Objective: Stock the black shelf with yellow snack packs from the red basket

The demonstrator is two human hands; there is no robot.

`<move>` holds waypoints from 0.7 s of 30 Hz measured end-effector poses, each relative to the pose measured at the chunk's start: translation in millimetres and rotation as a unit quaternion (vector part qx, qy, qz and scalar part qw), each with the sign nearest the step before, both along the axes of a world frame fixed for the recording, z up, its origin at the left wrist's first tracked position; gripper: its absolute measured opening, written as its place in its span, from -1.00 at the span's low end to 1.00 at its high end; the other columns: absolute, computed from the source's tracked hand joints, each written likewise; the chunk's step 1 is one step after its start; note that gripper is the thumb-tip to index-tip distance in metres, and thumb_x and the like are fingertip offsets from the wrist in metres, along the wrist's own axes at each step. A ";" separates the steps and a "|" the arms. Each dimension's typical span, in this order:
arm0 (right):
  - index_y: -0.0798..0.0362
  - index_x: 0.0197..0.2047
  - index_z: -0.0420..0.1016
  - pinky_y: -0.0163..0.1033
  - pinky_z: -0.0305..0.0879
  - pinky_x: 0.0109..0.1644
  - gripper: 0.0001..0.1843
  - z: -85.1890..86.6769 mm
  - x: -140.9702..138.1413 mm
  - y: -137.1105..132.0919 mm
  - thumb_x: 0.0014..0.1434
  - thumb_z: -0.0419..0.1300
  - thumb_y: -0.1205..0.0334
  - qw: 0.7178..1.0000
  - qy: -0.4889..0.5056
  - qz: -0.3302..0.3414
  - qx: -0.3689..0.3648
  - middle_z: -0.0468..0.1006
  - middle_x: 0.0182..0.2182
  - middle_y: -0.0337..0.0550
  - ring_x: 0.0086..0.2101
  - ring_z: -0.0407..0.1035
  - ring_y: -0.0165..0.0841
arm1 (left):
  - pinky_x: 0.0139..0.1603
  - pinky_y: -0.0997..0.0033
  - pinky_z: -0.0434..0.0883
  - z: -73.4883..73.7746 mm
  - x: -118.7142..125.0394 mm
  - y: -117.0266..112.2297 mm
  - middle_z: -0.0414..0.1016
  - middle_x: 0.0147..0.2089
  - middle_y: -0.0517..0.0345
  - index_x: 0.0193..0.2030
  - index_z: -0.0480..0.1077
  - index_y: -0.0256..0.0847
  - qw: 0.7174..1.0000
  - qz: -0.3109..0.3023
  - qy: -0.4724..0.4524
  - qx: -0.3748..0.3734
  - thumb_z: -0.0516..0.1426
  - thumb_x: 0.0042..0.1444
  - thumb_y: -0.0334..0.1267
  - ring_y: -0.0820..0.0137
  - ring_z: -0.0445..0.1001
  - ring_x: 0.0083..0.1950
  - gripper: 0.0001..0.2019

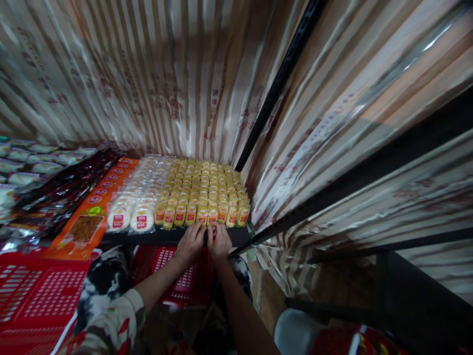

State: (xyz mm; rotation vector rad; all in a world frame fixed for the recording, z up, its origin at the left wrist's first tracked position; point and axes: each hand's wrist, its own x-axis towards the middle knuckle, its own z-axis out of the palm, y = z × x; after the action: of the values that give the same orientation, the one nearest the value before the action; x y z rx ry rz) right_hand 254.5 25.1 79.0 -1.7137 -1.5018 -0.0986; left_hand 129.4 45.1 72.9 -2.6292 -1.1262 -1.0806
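Observation:
Small wrapped yellow cakes (205, 185) stand in tight rows on a dark shelf (172, 231), with red labels on the front ones. My left hand (191, 241) is at the shelf's front edge, its fingers closed at the foot of a front-row cake (202, 215). Close beside it, my right hand (219, 241) has its fingers bent against the neighbouring front-row cake (212, 215). The fingertips partly cover the bottoms of these two packets. Left of the yellow cakes lie rows of round white wrapped cakes (142, 220) with red labels.
An orange snack packet (99, 204), dark glossy packets (70, 185) and white packets (22, 165) lie further left. Red plastic baskets (44, 291) stand below the shelf. Striped plastic sheeting (177, 74) hangs behind, with a black metal post (275, 98) at the right corner.

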 end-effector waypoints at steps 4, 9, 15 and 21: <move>0.09 -0.22 0.43 -0.32 0.28 -0.23 -0.71 -0.8 3.2 -4.3 0.29 -0.07 0.18 0.998 0.021 0.051 0.017 0.44 -0.40 -0.14 -0.39 0.34 -0.41 | 0.05 0.14 0.40 2.6 -3.2 -4.6 0.37 0.05 -0.16 0.03 0.34 -0.32 0.999 -0.019 -0.035 0.009 -0.11 0.18 -0.46 0.26 0.32 0.11 -0.66; 0.08 -0.18 0.45 -0.26 0.33 -0.18 -0.72 -0.9 8.0 -11.5 0.27 -0.06 0.20 0.995 0.067 0.050 0.049 0.42 -0.26 -0.06 -0.23 0.35 -0.36 | 0.07 0.15 0.37 1.0 -10.0 -27.2 0.34 0.10 -0.18 -0.04 0.36 -0.35 1.000 -0.023 -0.018 -0.006 -0.09 0.16 -0.47 0.23 0.26 0.17 -0.70; 0.08 -0.18 0.45 -0.12 0.28 0.01 -0.70 6.1 18.5 -25.3 0.27 -0.09 0.24 0.996 0.076 -0.001 0.051 0.38 -0.22 -0.03 -0.12 0.30 -0.31 | 0.07 0.14 0.37 -6.7 -24.1 -58.6 0.32 0.14 -0.15 -0.03 0.37 -0.29 0.999 -0.033 0.002 -0.019 -0.08 0.13 -0.50 0.23 0.24 0.21 -0.67; 0.15 0.09 0.30 0.02 0.14 0.17 -0.60 15.1 30.6 -23.9 0.27 -0.14 0.21 0.992 0.065 -0.067 0.089 0.25 0.10 0.13 0.13 0.13 -0.22 | 0.08 0.11 0.39 -19.4 -33.6 -80.2 0.30 0.16 -0.11 -0.02 0.36 -0.25 0.998 -0.033 -0.013 -0.048 -0.10 0.13 -0.50 0.26 0.24 0.20 -0.65</move>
State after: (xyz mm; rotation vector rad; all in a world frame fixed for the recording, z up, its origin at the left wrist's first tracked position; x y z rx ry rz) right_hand 285.1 1.2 94.1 -1.6429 -1.2441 -0.1816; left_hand 95.8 -35.1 53.5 -2.7519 -1.1309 -1.1031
